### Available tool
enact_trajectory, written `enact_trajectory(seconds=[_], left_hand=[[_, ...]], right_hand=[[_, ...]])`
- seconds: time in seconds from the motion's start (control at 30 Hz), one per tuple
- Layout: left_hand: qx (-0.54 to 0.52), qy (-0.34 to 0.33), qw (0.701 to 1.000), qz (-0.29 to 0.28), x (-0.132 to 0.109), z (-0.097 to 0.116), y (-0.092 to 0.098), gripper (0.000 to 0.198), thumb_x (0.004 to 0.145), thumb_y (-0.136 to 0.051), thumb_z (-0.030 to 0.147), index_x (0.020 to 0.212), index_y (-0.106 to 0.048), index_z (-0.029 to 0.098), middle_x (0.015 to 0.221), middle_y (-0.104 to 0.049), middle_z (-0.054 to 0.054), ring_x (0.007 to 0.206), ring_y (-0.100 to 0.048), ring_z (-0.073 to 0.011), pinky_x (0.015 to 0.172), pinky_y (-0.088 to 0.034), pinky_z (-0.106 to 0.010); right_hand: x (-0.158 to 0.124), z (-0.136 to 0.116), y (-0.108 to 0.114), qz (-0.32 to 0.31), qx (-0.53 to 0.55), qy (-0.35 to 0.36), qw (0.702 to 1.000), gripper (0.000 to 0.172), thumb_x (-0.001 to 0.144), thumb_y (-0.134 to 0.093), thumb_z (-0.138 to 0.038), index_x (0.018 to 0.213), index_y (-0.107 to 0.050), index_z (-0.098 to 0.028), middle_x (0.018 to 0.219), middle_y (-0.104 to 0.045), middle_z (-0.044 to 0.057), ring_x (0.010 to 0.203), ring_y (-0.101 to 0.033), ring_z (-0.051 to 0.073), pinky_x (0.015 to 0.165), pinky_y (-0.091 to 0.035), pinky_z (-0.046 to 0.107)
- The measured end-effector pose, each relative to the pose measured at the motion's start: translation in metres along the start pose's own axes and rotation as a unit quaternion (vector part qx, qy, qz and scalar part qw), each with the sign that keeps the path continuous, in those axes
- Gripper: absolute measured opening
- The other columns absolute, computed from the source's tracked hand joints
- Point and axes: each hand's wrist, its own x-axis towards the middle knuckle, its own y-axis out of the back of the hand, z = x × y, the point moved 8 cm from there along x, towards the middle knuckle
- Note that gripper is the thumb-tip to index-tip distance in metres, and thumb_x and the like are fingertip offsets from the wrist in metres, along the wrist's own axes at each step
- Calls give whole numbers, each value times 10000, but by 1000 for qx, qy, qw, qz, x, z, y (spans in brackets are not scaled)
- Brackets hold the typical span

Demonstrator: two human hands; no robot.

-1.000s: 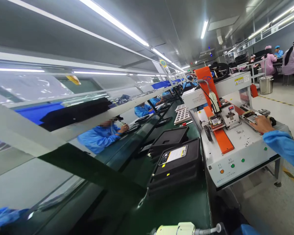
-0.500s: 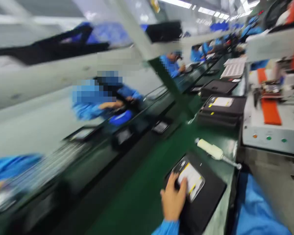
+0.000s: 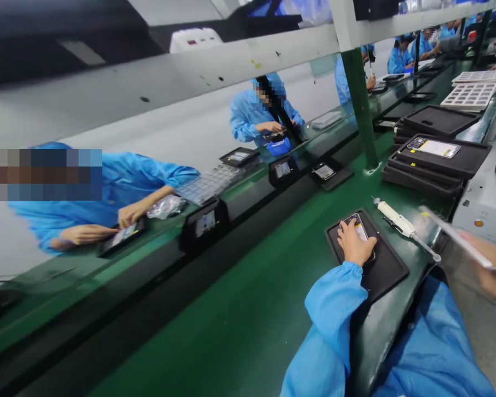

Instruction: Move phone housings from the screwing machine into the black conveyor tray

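My left hand (image 3: 352, 243) rests on a phone (image 3: 360, 230) that lies in a black tray (image 3: 382, 264) on the green bench in front of me; the fingers cover most of the phone. My right hand (image 3: 492, 273) is at the right edge, blurred, holding a thin flat phone-like piece (image 3: 454, 237) above the bench edge. A cream electric screwdriver (image 3: 400, 224) lies on the bench between the tray and my right hand.
A stack of black trays (image 3: 432, 165) with a phone (image 3: 434, 147) on top stands further along. A white machine with buttons (image 3: 485, 212) is at the right. A green post (image 3: 359, 105) rises from the conveyor (image 3: 248, 220). Other workers in blue coats sit across.
The view has swung from the machine at the right down to the bench. My right hand left the machine carrying the flat piece; my left hand came onto the phone in the tray.
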Motion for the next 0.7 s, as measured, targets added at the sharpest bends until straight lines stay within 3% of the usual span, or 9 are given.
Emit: enact_trajectory(seconds=[0.1,0.17,0.23,0.33,0.43,0.5,0.53,0.63,0.7], left_hand=[[-118,20,992,30,5,-9,29,687,584,-668,75,1261,-561,119,1362,-554,-205,1276,-508,-335,1080,-394,-448],[-195,46,979,32,3,-23,53,545,593,-622,101,1138,-640,101,1061,-717,-157,971,-684,-280,852,-549,-387],[-261,72,962,39,-2,-40,79,455,575,-624,140,1024,-684,95,805,-736,-90,694,-691,-226,638,-561,-327],[-336,91,934,86,-17,-61,120,455,602,-682,244,1038,-674,119,735,-718,-32,584,-646,-161,556,-524,-264],[-380,99,911,125,-32,-65,144,423,676,-714,374,1029,-665,145,749,-706,-14,575,-627,-134,533,-502,-237],[-430,104,891,107,-40,-57,138,364,720,-715,419,961,-669,150,716,-676,-6,540,-592,-117,487,-463,-218],[-462,110,877,73,-43,-50,126,340,746,-702,440,927,-667,154,679,-645,4,505,-556,-102,450,-427,-205],[-530,128,835,-75,-61,-19,67,329,834,-603,485,873,-658,163,545,-457,51,367,-336,-49,344,-249,-182],[-519,128,830,-160,-79,2,24,412,879,-477,540,833,-650,169,509,-328,68,337,-203,-49,327,-171,-195]], right_hand=[[17,-93,-44,35,97,244,964,411,934,-361,-231,1239,-631,-293,1255,-624,45,1221,-558,245,998,-556,433],[25,-143,-74,49,118,350,928,446,920,-328,-120,1251,-619,-189,1243,-629,103,1235,-547,245,1015,-540,445],[39,-172,-107,25,90,365,926,424,927,-310,-76,1182,-645,-125,1181,-654,148,1198,-577,249,1001,-538,437],[52,-187,-144,-113,49,337,934,258,928,-484,-159,1082,-672,-75,1169,-646,201,1172,-585,316,1033,-475,529],[60,-178,-141,-243,113,269,925,394,847,-680,-405,1103,-675,-106,1242,-611,195,1194,-558,365,1062,-404,596],[75,-163,-118,-249,230,182,923,473,869,-625,-506,1183,-652,-153,1274,-604,151,1200,-563,323,1067,-427,530],[83,-154,-105,-230,296,124,919,487,888,-588,-524,1216,-637,-168,1273,-609,131,1192,-574,297,1062,-445,488],[97,-128,-82,-167,460,-47,871,607,822,-626,-614,1243,-619,-178,1268,-613,125,1146,-606,277,1022,-484,455],[95,-123,-78,-163,519,-107,832,740,718,-718,-635,1294,-578,-191,1333,-560,141,1183,-578,292,1006,-492,462]])
